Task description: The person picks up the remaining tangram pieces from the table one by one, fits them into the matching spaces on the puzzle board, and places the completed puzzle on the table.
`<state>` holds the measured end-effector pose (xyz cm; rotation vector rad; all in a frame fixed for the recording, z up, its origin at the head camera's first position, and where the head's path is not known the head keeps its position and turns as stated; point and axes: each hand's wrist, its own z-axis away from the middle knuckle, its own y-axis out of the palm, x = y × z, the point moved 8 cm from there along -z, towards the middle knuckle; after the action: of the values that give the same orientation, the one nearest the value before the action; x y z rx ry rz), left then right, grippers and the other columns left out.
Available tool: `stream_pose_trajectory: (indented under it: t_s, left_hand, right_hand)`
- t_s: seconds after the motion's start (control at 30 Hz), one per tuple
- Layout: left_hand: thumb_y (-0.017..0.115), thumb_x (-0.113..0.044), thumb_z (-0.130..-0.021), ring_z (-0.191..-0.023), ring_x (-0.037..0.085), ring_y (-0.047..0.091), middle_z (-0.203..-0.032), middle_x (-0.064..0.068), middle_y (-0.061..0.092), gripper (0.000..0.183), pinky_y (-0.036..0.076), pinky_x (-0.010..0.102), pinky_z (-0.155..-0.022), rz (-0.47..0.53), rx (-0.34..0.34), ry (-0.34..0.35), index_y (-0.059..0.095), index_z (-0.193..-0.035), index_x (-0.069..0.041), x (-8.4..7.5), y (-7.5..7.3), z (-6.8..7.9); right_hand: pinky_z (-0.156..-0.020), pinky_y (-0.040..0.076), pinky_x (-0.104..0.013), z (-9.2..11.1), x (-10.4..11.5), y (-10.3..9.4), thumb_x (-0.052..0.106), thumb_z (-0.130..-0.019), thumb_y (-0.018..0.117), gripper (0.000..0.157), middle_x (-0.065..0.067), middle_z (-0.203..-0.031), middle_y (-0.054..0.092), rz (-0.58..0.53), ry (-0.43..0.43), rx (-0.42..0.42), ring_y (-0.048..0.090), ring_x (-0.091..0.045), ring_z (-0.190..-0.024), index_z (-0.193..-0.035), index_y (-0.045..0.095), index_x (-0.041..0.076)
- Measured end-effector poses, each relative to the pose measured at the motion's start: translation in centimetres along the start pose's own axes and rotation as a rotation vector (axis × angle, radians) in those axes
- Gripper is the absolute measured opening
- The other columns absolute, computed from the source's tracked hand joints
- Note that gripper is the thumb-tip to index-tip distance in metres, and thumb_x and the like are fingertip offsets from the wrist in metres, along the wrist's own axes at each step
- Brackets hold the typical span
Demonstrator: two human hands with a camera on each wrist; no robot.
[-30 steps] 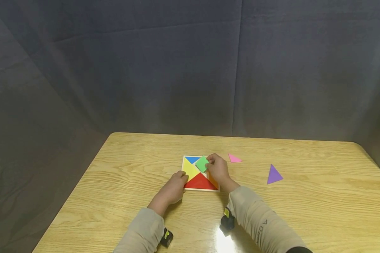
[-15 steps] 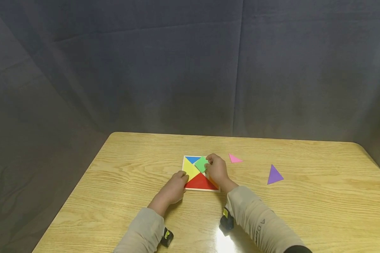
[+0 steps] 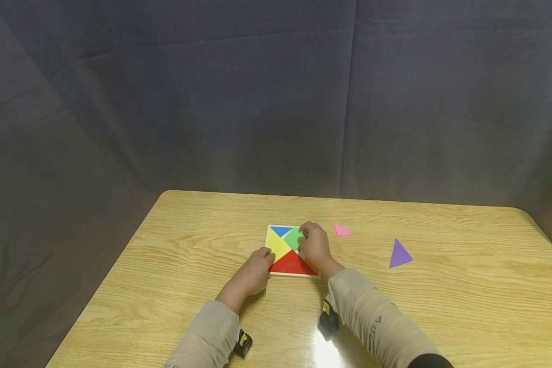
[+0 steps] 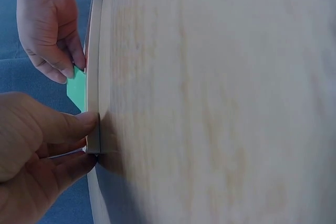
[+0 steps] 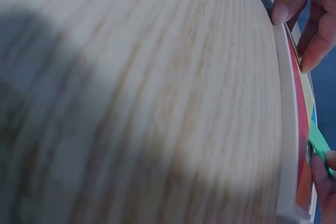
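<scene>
A square tangram tray (image 3: 289,275) with a pale rim lies on the table. My left hand (image 3: 253,272) grips its near left side, the thumb at the rim in the left wrist view. My right hand (image 3: 316,247) pinches a green square piece (image 3: 292,238) by its right side over the tray's upper part. The piece slants up from the tray in the right wrist view. Within the tray are a blue triangle (image 3: 281,231), a yellow triangle (image 3: 277,245), a red triangle (image 3: 293,264) and an orange piece (image 3: 310,265), the last partly hidden by my right hand.
A small pink triangle (image 3: 342,230) lies right of the tray, and a larger purple triangle (image 3: 399,254) lies farther right on the wooden table (image 3: 464,286). A dark cloth (image 3: 239,112) hangs behind the table.
The green square has shifted very slightly left over the tray with my right hand. My left hand stays on the tray's side; the loose triangles have not moved.
</scene>
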<state>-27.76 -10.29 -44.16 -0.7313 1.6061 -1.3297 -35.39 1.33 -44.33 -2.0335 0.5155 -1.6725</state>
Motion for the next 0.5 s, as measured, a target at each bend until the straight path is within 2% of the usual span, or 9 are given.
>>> stream_pose_trajectory:
  t_s: [0.23,0.5]
  left_hand:
    - [0.057,0.001,-0.078,-0.108,0.033,0.041,-0.115,0.020,0.043,0.033,0.037,0.036,-0.090,-0.002,0.016,-0.017,0.050,-0.110,0.007,0.16,0.16,-0.09]
    - [0.058,0.001,-0.078,-0.106,0.032,0.042,-0.114,0.020,0.044,0.030,0.038,0.036,-0.089,-0.012,0.004,-0.006,0.051,-0.106,0.006,0.02,0.03,-0.02]
  right_hand:
    - [-0.071,0.046,-0.033,-0.02,-0.02,0.45,-0.007,-0.074,0.058,0.017,-0.013,-0.091,0.053,0.002,-0.009,0.026,0.051,-0.024,-0.081,-0.092,0.058,-0.004]
    - [-0.076,0.045,-0.035,-0.07,0.78,0.50,-0.008,-0.072,0.058,0.016,-0.011,-0.088,0.053,0.100,-0.082,0.020,0.051,-0.024,-0.082,-0.088,0.059,-0.004]
